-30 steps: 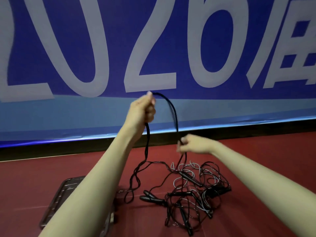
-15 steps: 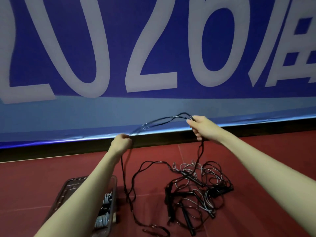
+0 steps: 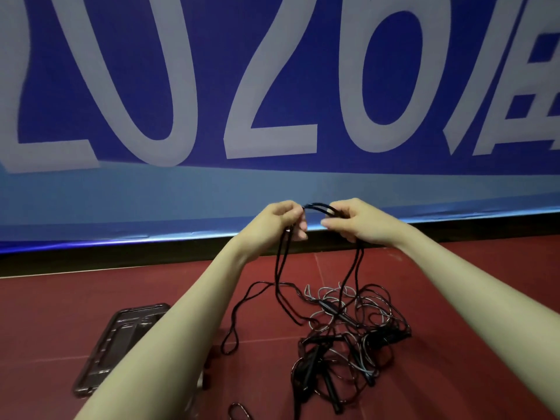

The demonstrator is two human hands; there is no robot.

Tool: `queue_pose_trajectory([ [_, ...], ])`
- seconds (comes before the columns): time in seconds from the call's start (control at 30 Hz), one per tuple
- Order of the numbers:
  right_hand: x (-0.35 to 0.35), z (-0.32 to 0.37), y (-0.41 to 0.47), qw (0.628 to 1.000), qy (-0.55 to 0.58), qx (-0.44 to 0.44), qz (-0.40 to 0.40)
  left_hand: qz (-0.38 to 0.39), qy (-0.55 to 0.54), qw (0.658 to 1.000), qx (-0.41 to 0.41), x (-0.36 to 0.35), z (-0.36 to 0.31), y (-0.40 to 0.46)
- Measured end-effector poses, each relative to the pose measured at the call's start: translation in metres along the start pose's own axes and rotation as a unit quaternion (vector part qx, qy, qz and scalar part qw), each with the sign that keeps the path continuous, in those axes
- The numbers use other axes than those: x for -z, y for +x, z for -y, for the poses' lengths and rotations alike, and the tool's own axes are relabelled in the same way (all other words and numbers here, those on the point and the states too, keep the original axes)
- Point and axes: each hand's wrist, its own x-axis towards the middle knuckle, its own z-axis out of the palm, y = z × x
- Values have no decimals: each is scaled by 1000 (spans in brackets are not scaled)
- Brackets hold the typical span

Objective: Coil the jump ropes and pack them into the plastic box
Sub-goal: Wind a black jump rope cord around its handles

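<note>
Blue banner (image 3: 272, 183) reads "2026" behind hands.

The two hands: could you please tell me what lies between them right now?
In the head view, a short arched stretch of thin black jump rope bridges the left hand and right hand; both grip it.

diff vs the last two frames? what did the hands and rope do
The left hand and right hand, spread apart half a second ago, have come together at chest height, folding the black rope into a short doubled span between them. Both still grip it; its strands hang to the floor. The tangled pile of ropes and the plastic box stayed where they were.
</note>
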Motion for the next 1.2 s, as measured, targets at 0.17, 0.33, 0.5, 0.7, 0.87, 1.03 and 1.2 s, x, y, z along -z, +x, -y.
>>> queue_pose_trajectory([
  [0.17, -12, -53, 4, 989, -60, -65, 120, -132, -226, 962, -72, 18, -29, 8],
  [0.33, -55, -109, -5, 943, -200, -175, 200, -209, -298, 928, -85, 50, -23, 0],
  [0.5, -42, -90, 2, 983, 20, -181, 30, -310, -161, 937, 27, 74, 39, -9],
  [0.7, -20, -48, 13, 985, -19, -125, -119, -201, 326, 904, 190, 70, 94, -18],
  [0.87, -13, -24, 18, 988, -66, -102, -99, -1, 337, 940, 54, 11, 50, -8],
  [1.03, -20, -18, 14, 985, -128, -85, -72, 119, 109, 983, 83, -29, 38, 2],
  [1.2, -17, -38, 6, 993, -86, -68, -46, 39, -5, 998, 49, -23, 23, 3],
])
